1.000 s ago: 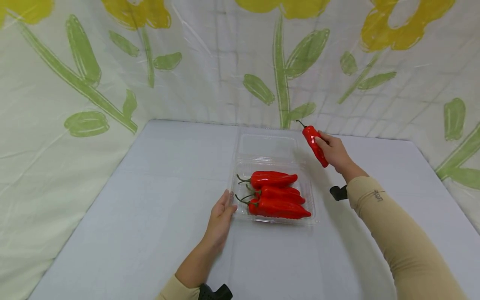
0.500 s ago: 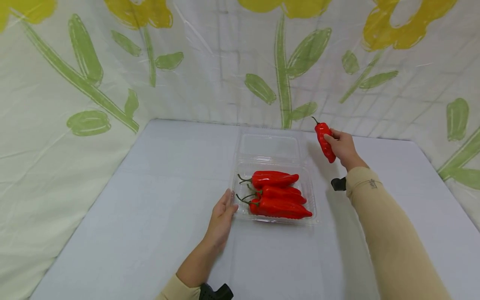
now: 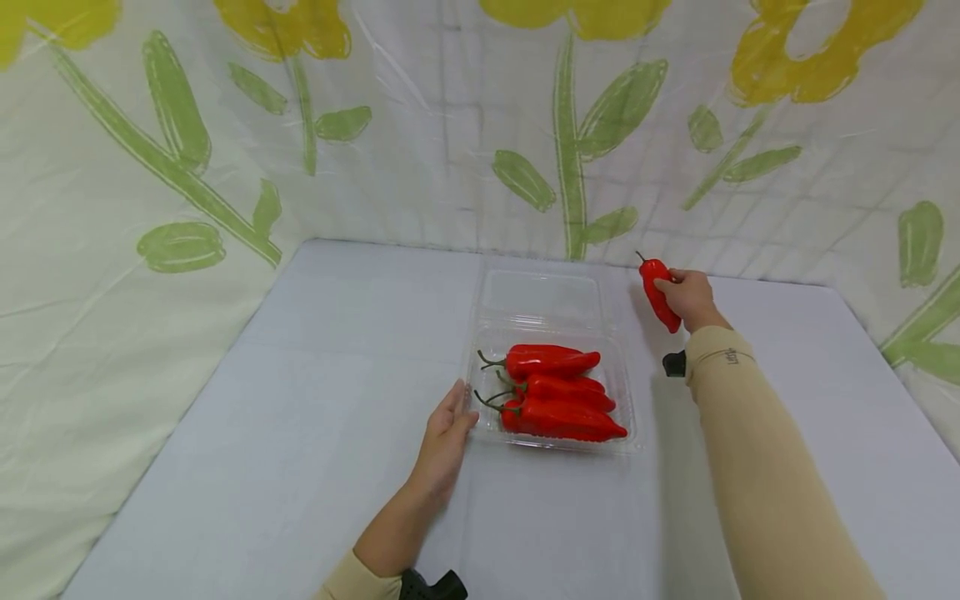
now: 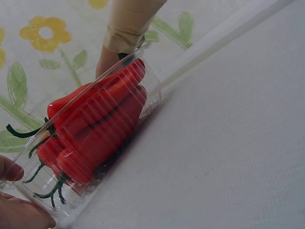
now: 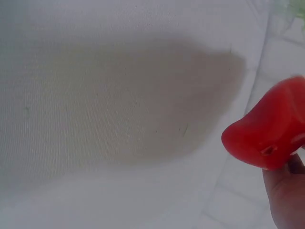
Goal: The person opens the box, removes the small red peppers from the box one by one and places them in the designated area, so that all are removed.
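A clear plastic clamshell box (image 3: 624, 392) lies on the table with its lid (image 3: 540, 298) folded back toward the wall. Inside it are several red peppers (image 3: 566, 418), stacked side by side with green stems pointing left. My left hand (image 3: 441, 440) pinches the box's left side; in the left wrist view, the thumb (image 4: 10, 169) and fingers are on its edge. Beyond the box, to the right, my right hand (image 3: 688, 298) holds another red pepper (image 3: 657, 292) above the table, stem pointing up and away. The right wrist view shows this pepper's lower end (image 5: 267, 129) closely.
A white cloth covers the table (image 3: 315, 367), which meets a hanging sheet (image 3: 420, 167) printed with yellow flowers along the back edge. Shadow from the right arm falls on the cloth.
My right hand has carried its pepper rightward, away from the box; over the last half second it has come down slightly. The left hand and box stay in place.
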The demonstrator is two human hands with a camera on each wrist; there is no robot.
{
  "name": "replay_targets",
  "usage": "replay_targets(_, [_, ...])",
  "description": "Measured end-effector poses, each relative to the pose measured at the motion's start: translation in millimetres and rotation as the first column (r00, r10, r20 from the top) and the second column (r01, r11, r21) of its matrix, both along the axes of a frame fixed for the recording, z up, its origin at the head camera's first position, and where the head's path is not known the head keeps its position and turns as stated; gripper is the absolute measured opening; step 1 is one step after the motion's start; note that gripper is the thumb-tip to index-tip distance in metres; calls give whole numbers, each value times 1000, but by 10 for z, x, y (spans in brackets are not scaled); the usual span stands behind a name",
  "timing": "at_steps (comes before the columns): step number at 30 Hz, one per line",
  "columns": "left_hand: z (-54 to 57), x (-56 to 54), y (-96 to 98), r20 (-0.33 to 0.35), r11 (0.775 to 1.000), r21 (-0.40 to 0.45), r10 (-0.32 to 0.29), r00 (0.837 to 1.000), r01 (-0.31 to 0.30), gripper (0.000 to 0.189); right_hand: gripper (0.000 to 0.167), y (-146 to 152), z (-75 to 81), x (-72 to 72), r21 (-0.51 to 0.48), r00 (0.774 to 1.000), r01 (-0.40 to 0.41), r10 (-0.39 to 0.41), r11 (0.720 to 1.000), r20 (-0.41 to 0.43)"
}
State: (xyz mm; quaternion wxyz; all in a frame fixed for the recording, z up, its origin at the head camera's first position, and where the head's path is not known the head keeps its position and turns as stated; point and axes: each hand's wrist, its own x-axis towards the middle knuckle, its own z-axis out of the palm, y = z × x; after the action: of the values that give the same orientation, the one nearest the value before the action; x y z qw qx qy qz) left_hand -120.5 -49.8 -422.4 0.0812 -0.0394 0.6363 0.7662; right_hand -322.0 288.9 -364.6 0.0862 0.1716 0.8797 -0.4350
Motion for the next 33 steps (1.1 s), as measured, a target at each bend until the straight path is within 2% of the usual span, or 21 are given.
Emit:
replay_targets(9, [5, 11, -5, -8, 1000, -2, -7, 1000, 7, 59, 56, -79, -104, -68, 98, 998, -53, 50, 994, 29])
replay_targets(20, [36, 36, -13, -15, 1000, -8, -4, 1000, 4, 59, 56, -187, -140, -99, 130, 998, -39, 31, 991, 59])
replay_targets(27, [29, 34, -10, -11, 1000, -7, 1, 1000, -1, 59, 54, -242, -160, -123, 160, 998, -43, 37, 986, 42])
replay_targets(33, [10, 13, -5, -2, 1000, -4, 2, 1000, -2, 59, 55, -263, -209, -160, 171, 998, -17, 7, 985, 60])
